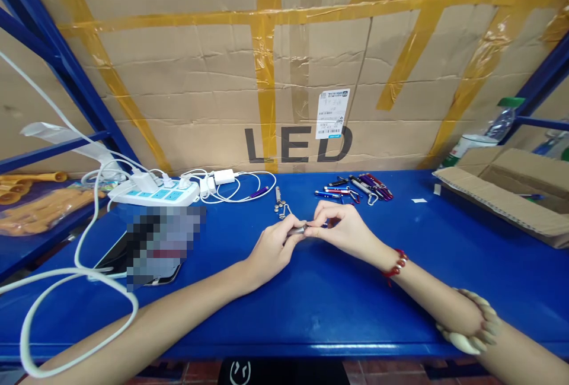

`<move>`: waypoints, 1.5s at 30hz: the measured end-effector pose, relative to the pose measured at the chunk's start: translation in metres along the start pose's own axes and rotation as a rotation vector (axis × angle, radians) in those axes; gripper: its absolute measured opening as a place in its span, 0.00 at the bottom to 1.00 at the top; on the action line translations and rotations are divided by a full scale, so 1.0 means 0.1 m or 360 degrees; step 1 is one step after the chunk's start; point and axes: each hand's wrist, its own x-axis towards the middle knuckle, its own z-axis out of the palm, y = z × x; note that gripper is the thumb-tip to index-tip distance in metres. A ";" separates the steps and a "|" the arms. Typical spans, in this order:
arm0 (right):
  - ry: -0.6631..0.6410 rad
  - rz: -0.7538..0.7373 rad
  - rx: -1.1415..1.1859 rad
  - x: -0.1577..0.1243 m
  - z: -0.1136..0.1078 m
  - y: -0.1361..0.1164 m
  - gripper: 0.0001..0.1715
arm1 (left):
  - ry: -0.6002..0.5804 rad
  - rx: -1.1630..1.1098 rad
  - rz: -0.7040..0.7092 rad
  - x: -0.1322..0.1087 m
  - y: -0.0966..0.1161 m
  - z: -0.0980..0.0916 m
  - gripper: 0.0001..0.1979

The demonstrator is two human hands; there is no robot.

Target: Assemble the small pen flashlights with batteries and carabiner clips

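Note:
Over the middle of the blue table (311,308), my left hand (271,250) and my right hand (342,228) meet, both pinched on a small silver keychain flashlight (297,231) held between their fingertips. Just behind them lies another small silver flashlight with a clip (280,201). A pile of several coloured keychain flashlights (355,188) lies further back to the right. My right wrist wears a red bead bracelet (397,264), and a pale bead bracelet (471,325) sits higher on that forearm.
A white power strip (155,194) with chargers and white cables (235,186) sits back left, a phone (115,260) beside it. An open cardboard box (511,192) and a plastic bottle (489,133) stand at right. A big cardboard wall marked LED (297,145) closes the back.

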 end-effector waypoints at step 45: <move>-0.0314 -0.0052 0.0211 0.05 -0.20 0.08 0.08 | -0.0153 0.0304 0.0221 0.03 0.04 -0.02 0.12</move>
